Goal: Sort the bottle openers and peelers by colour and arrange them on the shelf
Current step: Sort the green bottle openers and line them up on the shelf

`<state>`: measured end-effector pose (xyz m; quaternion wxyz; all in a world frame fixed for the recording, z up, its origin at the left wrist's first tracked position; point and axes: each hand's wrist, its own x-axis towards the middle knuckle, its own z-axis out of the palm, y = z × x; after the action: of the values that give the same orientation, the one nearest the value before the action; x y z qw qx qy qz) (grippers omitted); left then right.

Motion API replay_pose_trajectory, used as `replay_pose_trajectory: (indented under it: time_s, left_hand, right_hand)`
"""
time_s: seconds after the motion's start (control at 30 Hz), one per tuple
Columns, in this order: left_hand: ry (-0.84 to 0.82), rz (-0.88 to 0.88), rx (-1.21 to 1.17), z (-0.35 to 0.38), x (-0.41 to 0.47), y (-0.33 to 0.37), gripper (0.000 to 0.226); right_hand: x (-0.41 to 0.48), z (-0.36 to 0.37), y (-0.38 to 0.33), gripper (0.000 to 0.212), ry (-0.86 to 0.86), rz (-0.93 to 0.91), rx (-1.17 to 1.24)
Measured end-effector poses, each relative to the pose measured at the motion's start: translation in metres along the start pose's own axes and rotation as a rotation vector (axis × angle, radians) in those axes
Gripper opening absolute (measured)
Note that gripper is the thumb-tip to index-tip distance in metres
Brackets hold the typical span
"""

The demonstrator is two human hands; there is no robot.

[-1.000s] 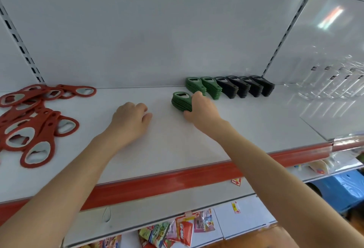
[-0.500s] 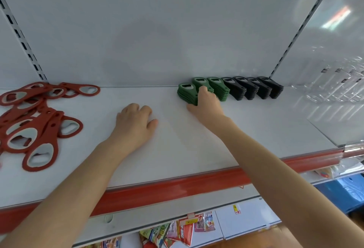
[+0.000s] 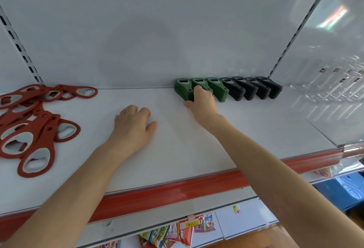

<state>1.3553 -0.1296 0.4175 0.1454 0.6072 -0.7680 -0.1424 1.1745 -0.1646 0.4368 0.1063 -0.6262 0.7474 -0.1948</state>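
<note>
Far on your left, the red bottle openers (image 3: 29, 125) are lying in a messy heap on the shelf (image 3: 256, 129), some on top of others. Next, your left hand (image 3: 134, 123) is resting on the bare shelf. Its grip is loose, with the fingers softly bent, and it is holding nothing.

Further right, your right hand (image 3: 202, 100) is sitting far back by the wall. Its grip is wrapping round the near end of the first green stack (image 3: 182, 88), thumb low on the left and fingers over the top. That stack is standing just beside two more green stacks (image 3: 217, 90). After those, four black stacks (image 3: 252, 88) are standing in the same row. At the far right some clear things (image 3: 334, 86) are lying; I cannot tell what they are.

Here is what I think could go wrong. The stack you are holding looks like loose pieces, so squeezing only one end could make them slide apart. Your hand is also sitting right against the next green stack, so a quick pull could bump it and push the whole row crooked.
</note>
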Motion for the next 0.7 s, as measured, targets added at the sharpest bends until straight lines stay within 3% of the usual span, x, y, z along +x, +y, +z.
replay_pose_trajectory:
  time_s: [0.3,0.43,0.7]
  left_hand:
    - [0.003,-0.007,-0.017,0.002,0.0,-0.001,0.041]
    - [0.007,-0.006,-0.02,0.002,0.0,-0.001,0.04]
    - [0.014,-0.007,-0.026,0.002,-0.001,-0.001,0.039]
  right_hand:
    - [0.004,0.004,0.005,0.047,0.023,0.011,0.07]
    - [0.001,0.003,0.007,0.025,0.064,-0.026,0.156]
    - [0.005,0.005,0.011,0.027,0.159,-0.062,0.179]
